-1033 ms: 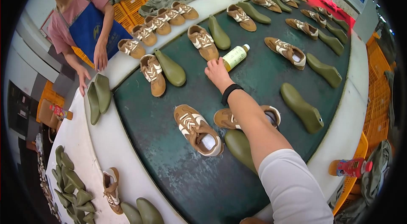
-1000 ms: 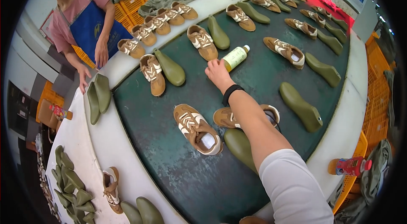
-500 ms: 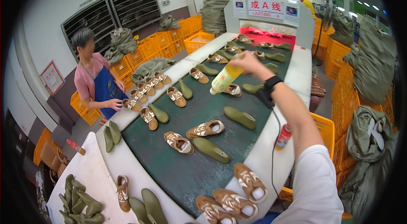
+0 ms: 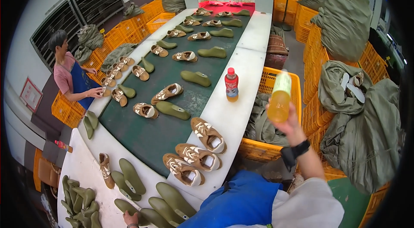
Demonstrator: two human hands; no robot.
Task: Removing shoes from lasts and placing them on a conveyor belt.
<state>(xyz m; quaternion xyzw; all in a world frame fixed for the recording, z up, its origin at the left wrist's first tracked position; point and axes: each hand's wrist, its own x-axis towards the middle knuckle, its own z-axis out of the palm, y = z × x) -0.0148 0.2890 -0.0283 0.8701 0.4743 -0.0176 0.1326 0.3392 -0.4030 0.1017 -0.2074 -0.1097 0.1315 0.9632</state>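
Half a second ago the right hand (image 4: 290, 125) held the bottle of yellow drink (image 4: 279, 101) out over the far end of the dark green conveyor belt (image 4: 151, 135); it now holds it off to the right, above the orange plastic crate (image 4: 276, 84) beside the line, fingers wrapped round the lower part of the clear, slightly blurred bottle. A black band sits on that wrist. The left hand (image 4: 130, 218) shows only at the near edge, resting by smooth olive shoe lasts (image 4: 174, 199) on the white table; whether its fingers are curled cannot be told. A red-capped bottle (image 4: 231, 84) stands upright on the white side rail. Three tan and white sneakers (image 4: 197, 156) lie near, by the belt's edge. At the left, another person in a blue apron (image 4: 80, 84) touches shoes.
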